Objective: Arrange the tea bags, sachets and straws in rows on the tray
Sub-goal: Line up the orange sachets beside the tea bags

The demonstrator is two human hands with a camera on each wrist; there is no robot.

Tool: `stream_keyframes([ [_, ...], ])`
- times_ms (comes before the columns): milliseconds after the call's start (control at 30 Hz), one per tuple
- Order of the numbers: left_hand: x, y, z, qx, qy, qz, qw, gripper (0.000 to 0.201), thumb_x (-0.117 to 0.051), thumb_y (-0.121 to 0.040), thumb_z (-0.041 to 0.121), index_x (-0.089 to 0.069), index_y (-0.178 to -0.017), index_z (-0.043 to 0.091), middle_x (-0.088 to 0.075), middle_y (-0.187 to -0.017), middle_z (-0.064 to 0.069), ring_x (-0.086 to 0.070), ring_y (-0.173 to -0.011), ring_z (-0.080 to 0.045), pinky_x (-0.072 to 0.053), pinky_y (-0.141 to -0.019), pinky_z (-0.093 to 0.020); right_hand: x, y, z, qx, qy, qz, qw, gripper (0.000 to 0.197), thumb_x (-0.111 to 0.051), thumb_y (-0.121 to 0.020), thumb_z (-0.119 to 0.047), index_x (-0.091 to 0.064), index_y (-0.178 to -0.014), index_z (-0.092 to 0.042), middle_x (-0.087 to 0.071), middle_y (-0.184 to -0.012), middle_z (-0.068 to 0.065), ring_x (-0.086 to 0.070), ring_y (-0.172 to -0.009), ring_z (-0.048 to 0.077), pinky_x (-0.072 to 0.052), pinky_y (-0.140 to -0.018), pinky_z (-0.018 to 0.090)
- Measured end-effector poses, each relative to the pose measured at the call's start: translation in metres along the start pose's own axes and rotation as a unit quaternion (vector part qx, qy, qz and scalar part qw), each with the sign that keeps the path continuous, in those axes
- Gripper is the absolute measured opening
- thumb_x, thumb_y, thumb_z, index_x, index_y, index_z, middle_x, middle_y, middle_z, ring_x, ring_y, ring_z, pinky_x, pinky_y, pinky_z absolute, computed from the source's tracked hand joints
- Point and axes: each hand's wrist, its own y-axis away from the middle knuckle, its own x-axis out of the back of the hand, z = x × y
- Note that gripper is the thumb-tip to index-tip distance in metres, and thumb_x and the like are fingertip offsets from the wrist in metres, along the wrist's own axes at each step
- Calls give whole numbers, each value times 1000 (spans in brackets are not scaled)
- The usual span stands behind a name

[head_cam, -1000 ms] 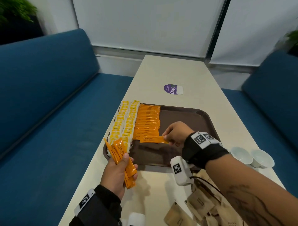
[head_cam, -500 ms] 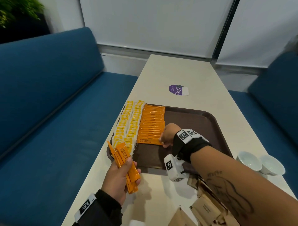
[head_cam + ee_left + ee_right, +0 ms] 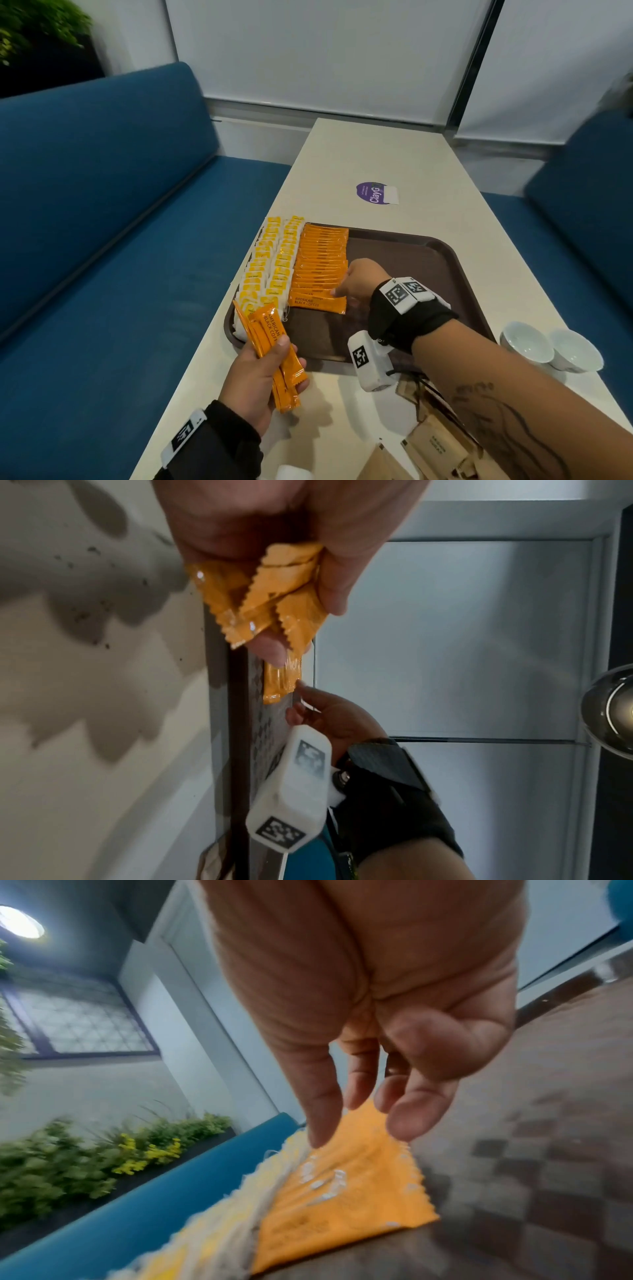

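Note:
A brown tray (image 3: 428, 260) lies on the table. Along its left side run two rows of yellow tea bags (image 3: 270, 270) and one row of orange coffee sachets (image 3: 320, 267). My right hand (image 3: 337, 293) is over the tray, and its loosely extended fingertips (image 3: 400, 1129) touch the right end of the nearest laid sachet (image 3: 318, 303). In the right wrist view the orange sachets (image 3: 342, 1191) lie right under them. My left hand (image 3: 291, 354) hovers at the tray's near left corner and grips a bundle of orange sachets (image 3: 274, 346), whose serrated ends (image 3: 274, 593) show in the left wrist view.
Brown paper packets (image 3: 438, 448) lie on the table (image 3: 376, 154) near me at the right. Two small white cups (image 3: 527, 346) stand right of the tray. A purple sticker (image 3: 373, 193) lies beyond it. Blue sofas (image 3: 102, 240) flank the table.
My right hand laid the sachet it pinched at the near end of the orange row, let go, and now touches its right end with loose fingers. The left hand kept its bundle.

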Motion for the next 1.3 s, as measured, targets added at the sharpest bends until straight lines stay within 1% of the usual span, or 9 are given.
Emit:
stream_keyframes([
  [100,-2,-2,1,-7,12,4,1000,8,-53,-92,21,-57,-97,17,-61,-85,-11,-61,-75,-27,-55,-61,-40,3,45,-7,72,-81,-39,993,30,-74,-77,-38,-60,-83,-13,-62,-73,1,-58,-68,12,-45,-59,25],
  [233,-4,-6,-3,-29,17,-11,999,17,-51,-93,22,-56,-104,10,-62,-69,-8,-62,-62,-25,-52,-56,-36,-15,91,-8,108,-117,-166,973,28,-79,-71,-37,-66,-85,-16,-67,-71,-4,-60,-64,6,-47,-63,20],
  [433,-8,-3,-6,-23,2,-24,999,22,-50,-94,22,-54,-114,13,-64,-79,-11,-65,-67,-27,-52,-53,-34,-36,96,2,129,-166,-134,968,12,-74,-80,-18,-62,-79,-18,-60,-61,-5,-52,-50,3,-33,-41,14],
  [600,-6,-2,-6,-15,-9,-1,1000,19,-51,-93,26,-56,-108,16,-60,-87,-7,-60,-74,-22,-52,-53,-34,-19,84,6,115,-186,-75,973,10,-69,-84,-10,-65,-78,-17,-63,-72,-4,-55,-63,5,-45,-58,15],
  [733,3,-2,-5,-1,-5,22,1000,14,-53,-91,30,-56,-100,20,-59,-86,-8,-60,-74,-23,-50,-54,-33,6,60,13,78,-118,-8,990,1,-68,-85,-9,-69,-85,-10,-60,-68,-5,-51,-58,4,-39,-49,13],
  [967,7,-1,-3,0,-2,24,1000,22,-54,-89,34,-56,-102,16,-59,-77,-8,-58,-61,-19,-46,-40,-23,6,26,9,4,-33,-71,997,17,-65,-87,-11,-67,-102,-3,-61,-75,2,-56,-62,11,-46,-59,20],
  [1100,8,-3,-1,0,-10,22,1000,26,-55,-88,33,-57,-106,14,-59,-75,-8,-57,-60,-19,-44,-39,-23,0,10,4,10,2,-61,998,2,-66,-86,-11,-65,-85,-9,-65,-79,3,-63,-67,12,-51,-62,20],
  [1200,9,-4,0,0,-15,18,1000,27,-55,-89,31,-57,-108,12,-59,-75,-8,-57,-60,-20,-44,-39,-23,-4,-2,0,-11,31,-73,997,21,-68,-86,-18,-66,-101,-4,-73,-95,6,-70,-89,17,-54,-88,33],
  [1300,9,-4,-1,4,-19,15,1000,24,-56,-89,29,-57,-106,13,-59,-75,-9,-57,-61,-20,-45,-39,-24,-6,-10,-2,-31,42,-65,997,32,-70,-85,-23,-63,-110,-4,-74,-98,6,-70,-93,17,-51,-94,36],
])
